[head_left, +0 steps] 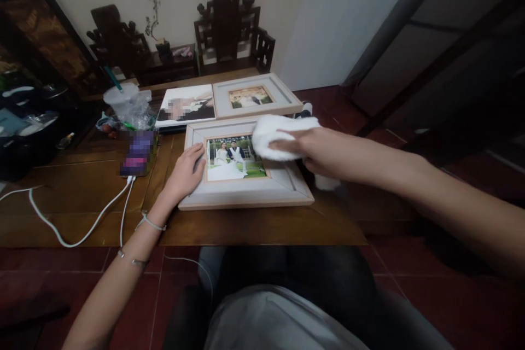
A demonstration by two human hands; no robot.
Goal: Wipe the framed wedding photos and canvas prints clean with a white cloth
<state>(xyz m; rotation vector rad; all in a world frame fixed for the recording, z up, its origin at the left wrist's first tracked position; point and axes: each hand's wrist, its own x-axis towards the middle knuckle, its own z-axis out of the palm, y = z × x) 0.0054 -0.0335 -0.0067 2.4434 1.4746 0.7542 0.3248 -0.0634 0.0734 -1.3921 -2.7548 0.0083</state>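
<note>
A pale-framed wedding photo lies flat near the front edge of the wooden table. My left hand rests with its fingers stretched over the left side of its picture frame. In my right hand is a bunched white cloth, held over the upper right part of the frame and hiding that corner. Whether the cloth touches the glass I cannot tell. Behind lie a second framed photo and, left of it, a white-edged photo panel.
At left lies a phone with white charging cables. Behind it stand a plastic cup with a straw and a crumpled clear bag. Dark carved chairs and a small potted plant are beyond the wooden table.
</note>
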